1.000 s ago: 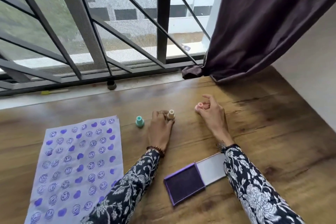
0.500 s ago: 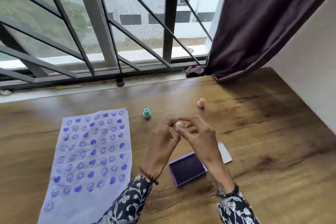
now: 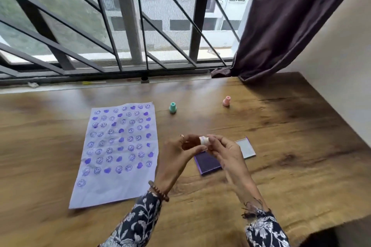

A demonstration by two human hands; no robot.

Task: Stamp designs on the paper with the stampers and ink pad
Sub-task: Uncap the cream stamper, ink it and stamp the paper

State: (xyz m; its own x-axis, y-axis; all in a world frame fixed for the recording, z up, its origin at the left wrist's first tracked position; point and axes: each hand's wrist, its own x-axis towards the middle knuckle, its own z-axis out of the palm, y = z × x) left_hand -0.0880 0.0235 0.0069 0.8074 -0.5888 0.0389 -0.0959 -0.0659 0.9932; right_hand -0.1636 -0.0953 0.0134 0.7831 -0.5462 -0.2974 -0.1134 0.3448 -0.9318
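Both hands meet above the table around a small beige stamper (image 3: 203, 140). My left hand (image 3: 179, 152) grips its body and my right hand (image 3: 224, 151) pinches its white end. Right beneath them lies the open purple ink pad (image 3: 207, 163), partly hidden, its pale lid (image 3: 246, 148) folded out to the right. The lilac paper (image 3: 118, 152), covered with purple smiley and heart prints, lies to the left. A teal stamper (image 3: 172, 107) and a pink stamper (image 3: 226, 101) stand farther back on the table.
The wooden table (image 3: 291, 146) ends at a window sill with a metal grille (image 3: 124, 26) behind it. A dark curtain (image 3: 291, 16) hangs at the back right and a white wall runs along the right edge. The table's near right corner drops off.
My left hand lifted the beige stamper off the table and brought it near. My right hand let go of the pink stamper, which stays at the back, and joined on the beige one.
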